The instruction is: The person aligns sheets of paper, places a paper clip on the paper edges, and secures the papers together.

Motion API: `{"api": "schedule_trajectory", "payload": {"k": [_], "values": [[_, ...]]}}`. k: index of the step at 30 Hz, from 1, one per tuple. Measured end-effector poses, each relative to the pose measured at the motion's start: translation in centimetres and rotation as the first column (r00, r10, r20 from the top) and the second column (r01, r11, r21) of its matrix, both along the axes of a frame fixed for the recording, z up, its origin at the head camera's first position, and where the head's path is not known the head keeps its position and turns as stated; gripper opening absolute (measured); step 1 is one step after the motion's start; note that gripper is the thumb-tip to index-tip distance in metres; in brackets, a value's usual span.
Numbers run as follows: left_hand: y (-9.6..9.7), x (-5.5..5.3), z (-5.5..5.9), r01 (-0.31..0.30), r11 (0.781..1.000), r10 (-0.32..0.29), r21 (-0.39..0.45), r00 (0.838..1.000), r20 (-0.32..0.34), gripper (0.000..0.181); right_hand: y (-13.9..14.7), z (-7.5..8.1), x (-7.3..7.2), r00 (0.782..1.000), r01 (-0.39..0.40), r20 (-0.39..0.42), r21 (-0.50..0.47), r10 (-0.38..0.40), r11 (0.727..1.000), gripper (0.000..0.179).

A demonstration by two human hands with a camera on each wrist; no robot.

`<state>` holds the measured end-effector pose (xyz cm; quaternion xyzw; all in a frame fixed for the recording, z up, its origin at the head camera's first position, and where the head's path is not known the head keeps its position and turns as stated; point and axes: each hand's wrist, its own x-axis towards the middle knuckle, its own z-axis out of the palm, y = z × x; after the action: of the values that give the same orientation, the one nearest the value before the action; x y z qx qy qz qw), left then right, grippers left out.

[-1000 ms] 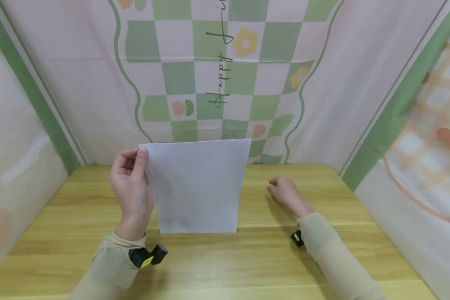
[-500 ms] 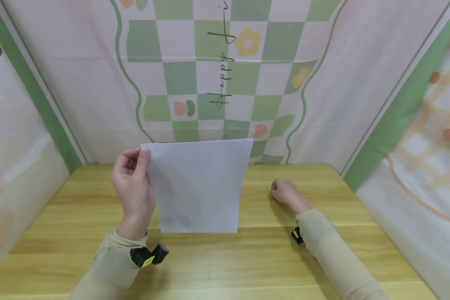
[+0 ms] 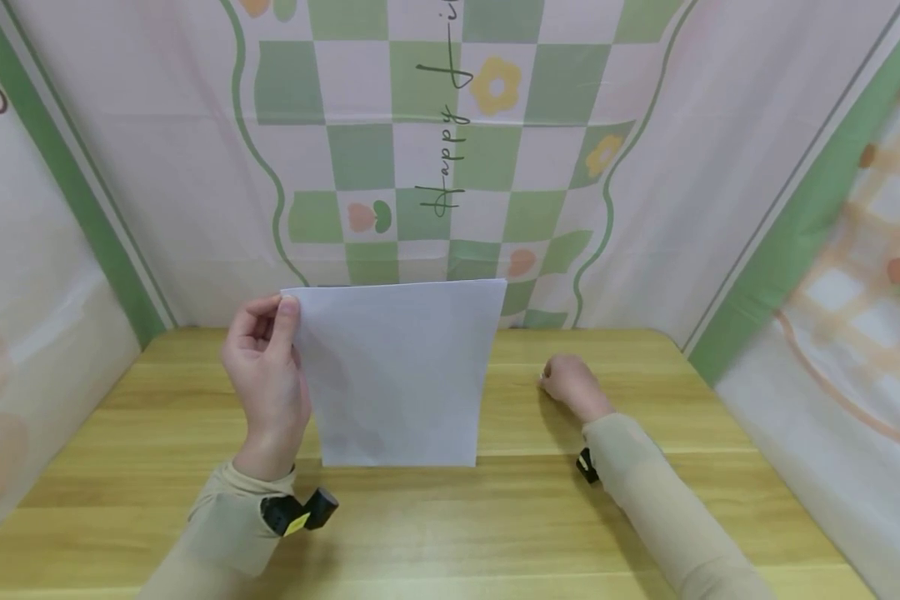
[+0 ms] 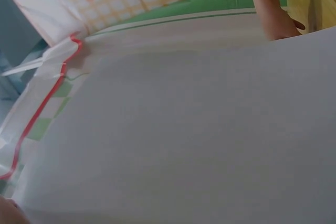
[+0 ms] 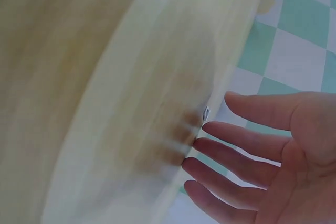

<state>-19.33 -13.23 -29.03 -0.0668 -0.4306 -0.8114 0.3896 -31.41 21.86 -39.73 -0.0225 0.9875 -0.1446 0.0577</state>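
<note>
My left hand (image 3: 266,379) pinches the upper left corner of a blank white sheet of paper (image 3: 397,375) between thumb and fingers. The paper stands nearly upright above the table and fills most of the left wrist view. On the right, my right hand (image 3: 572,387) is low over the table, palm turned inward. In the right wrist view its fingers are loosely bent, with the thumb apart. A small shiny metal piece (image 5: 206,114), loop-like, lies by the tip of the index finger (image 5: 236,136); its kind is too small to tell.
The wooden table (image 3: 420,533) reaches back to a green and white checked cloth (image 3: 420,158). Printed cloths also hang at the left and right. A small black camera (image 3: 300,510) sits on the left wrist, and another (image 3: 587,467) on the right.
Compared with a second ago, my right fingers are drawn in more, and a tiny pale thing shows at their tips. My left hand and the paper have stayed almost still.
</note>
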Motion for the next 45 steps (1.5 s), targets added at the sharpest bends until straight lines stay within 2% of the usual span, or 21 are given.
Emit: {"api": "schedule_trajectory", "payload": {"k": [5, 14, 18, 22, 27, 33, 40, 45], "values": [[0.1, 0.0, 0.0, 0.0, 1.0, 0.0, 0.011, 1.0, -0.002, 0.008, -0.4, 0.1, -0.3, 0.998, 0.052, -0.043, 0.006, -0.051, 0.999, 0.016], [0.2, 0.1, 0.1, 0.0, 1.0, 0.0, 0.008, 1.0, 0.002, 0.007, -0.8, -0.3, -1.3, 0.989, 0.143, -0.054, 0.057, -0.14, 0.988, 0.017], [0.3, 0.2, 0.0, -0.003, 1.0, 0.003, -0.01, 1.0, 0.011, 0.008, -0.8, -0.4, -1.5, 0.986, 0.164, -0.046, 0.072, -0.16, 0.984, 0.016], [0.3, 0.2, 0.0, -0.003, 1.0, 0.003, -0.005, 1.0, 0.003, 0.007, -0.9, -0.4, -1.8, 0.984, 0.176, -0.03, 0.09, -0.174, 0.98, 0.023], [0.4, 0.1, 0.1, 0.007, 1.0, -0.007, 0.011, 1.0, -0.022, 0.004, -1.0, -0.3, -2.0, 0.985, 0.17, -0.024, 0.081, -0.168, 0.982, 0.021], [0.4, 0.0, 0.1, -0.006, 1.0, 0.006, -0.003, 1.0, -0.007, 0.006, -0.7, -0.2, -2.0, 0.989, 0.148, -0.015, 0.012, -0.148, 0.989, 0.01], [0.3, 0.0, 0.0, -0.003, 1.0, 0.003, 0.0, 1.0, -0.008, 0.006, -0.6, -0.3, -2.3, 0.994, 0.105, -0.025, 0.009, -0.104, 0.994, 0.009], [0.3, -0.1, 0.0, 0.006, 1.0, -0.006, 0.004, 1.0, -0.012, 0.006, -0.7, -0.2, -2.6, 0.995, 0.096, -0.008, 0.025, -0.096, 0.995, 0.014]]}}
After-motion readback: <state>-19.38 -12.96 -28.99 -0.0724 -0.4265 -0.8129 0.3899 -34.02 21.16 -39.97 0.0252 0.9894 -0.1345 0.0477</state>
